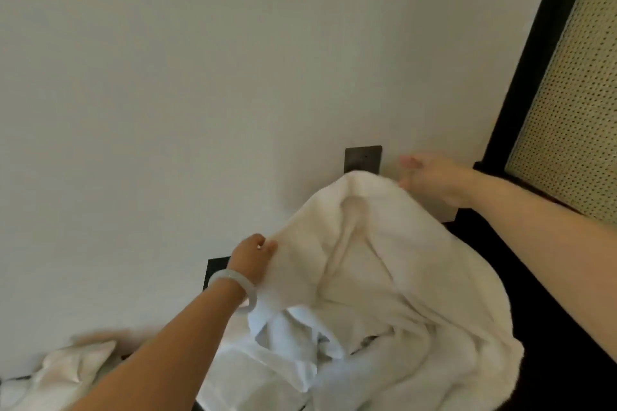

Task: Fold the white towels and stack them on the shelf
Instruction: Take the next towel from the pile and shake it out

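fingers (267,245) of left hand (250,259) pinch the white towel (384,260) edge; right hand (434,177) spread loose beside its peak

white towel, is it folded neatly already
No, the white towel hangs bunched and creased, its edge pinched by the left hand, the blurred right hand at its top.

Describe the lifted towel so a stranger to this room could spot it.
Low against the pale wall, right of centre, a big white towel billows up in front of a dark square wall plate. Unlike the crumpled cloth lying at the far left, it is raised, its edge pinched by the left hand with the pale bangle.
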Demonstrator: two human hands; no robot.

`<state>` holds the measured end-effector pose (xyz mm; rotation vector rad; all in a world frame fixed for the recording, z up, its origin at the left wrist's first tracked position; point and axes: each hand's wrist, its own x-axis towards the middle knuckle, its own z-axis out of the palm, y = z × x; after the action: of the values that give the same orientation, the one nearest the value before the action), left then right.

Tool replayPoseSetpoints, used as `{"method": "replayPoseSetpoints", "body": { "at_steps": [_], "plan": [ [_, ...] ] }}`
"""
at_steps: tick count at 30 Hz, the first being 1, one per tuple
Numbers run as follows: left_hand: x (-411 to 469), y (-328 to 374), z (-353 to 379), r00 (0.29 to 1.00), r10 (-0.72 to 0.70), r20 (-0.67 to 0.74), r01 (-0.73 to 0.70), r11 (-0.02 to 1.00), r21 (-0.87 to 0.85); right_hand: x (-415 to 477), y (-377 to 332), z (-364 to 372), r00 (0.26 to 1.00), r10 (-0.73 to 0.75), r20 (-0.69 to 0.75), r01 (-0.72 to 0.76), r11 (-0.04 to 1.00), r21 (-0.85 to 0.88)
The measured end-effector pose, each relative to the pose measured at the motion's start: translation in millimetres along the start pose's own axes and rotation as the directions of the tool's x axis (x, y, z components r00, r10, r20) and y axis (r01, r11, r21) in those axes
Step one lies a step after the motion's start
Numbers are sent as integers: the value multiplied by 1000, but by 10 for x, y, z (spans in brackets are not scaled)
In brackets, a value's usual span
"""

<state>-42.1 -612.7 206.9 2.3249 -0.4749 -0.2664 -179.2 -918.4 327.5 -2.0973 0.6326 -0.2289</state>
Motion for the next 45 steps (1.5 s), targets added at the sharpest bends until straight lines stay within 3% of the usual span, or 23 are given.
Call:
{"method": "replayPoseSetpoints", "body": {
  "at_steps": [4,6,8,10,12,13,16,19,23,25,26,28,30,32,35,37,38,40,42,45],
  "plan": [
    [-154,-567,451,978,-171,115,135,953,270,-267,1115,498,948,277,155,-249,952,-177],
    [-217,-594,583,999,-51,9,40,868,494,-452,1489,683,922,366,129,-314,899,-306],
    [-244,-494,713,979,202,-31,-156,835,527,-598,1759,797,912,407,52,-359,854,-376],
    [-261,-383,847,943,300,144,-331,815,474,-730,1982,860,901,432,-42,-407,806,-430],
    [-260,-331,955,917,194,349,-355,793,495,-802,2146,845,893,438,-105,-429,758,-492],
    [-257,-331,951,913,150,380,-338,798,499,-801,2190,809,892,440,-106,-435,768,-470],
    [-189,-337,760,951,172,258,-277,848,452,-660,2109,590,918,372,-141,-395,894,-213],
    [-42,-156,325,982,183,54,-190,967,169,-378,1718,204,935,221,-277,-252,964,-80],
    [209,318,-220,956,144,-256,-167,984,-69,83,1226,-194,918,97,-384,-83,995,52],
    [261,435,-230,967,42,-250,-72,991,-113,225,1084,-209,942,103,-320,-99,995,27],
    [237,452,-169,979,-13,-205,-6,996,-94,216,1032,-135,960,64,-274,-94,991,-97],
    [104,411,33,991,-49,-126,61,994,88,46,1004,169,983,-85,-163,28,945,-325],
    [-118,303,287,997,33,-77,-10,960,278,-310,1152,649,983,-178,40,181,915,-362],
    [-359,121,502,996,68,-55,-44,931,361,-725,1372,1150,933,-199,299,297,896,-329],
    [-687,-224,717,979,-138,-147,172,953,251,-1098,1692,1716,831,-161,533,439,779,-449],
    [-838,-415,806,933,-301,-198,334,929,158,-1071,1786,1808,843,-240,481,506,657,-559],
    [-887,-474,840,913,-356,-201,390,906,166,-981,1791,1750,856,-301,420,502,674,-541],
    [-932,-527,862,864,-469,-182,494,859,133,-751,1688,1513,902,-313,297,418,804,-423],
    [-943,-501,869,805,-581,-117,573,814,-95,-485,1483,1164,947,-249,202,300,910,-287],
    [-955,-376,750,826,-541,-158,447,799,-402,-143,1170,615,948,-311,-68,298,942,-155]
  ]
}}
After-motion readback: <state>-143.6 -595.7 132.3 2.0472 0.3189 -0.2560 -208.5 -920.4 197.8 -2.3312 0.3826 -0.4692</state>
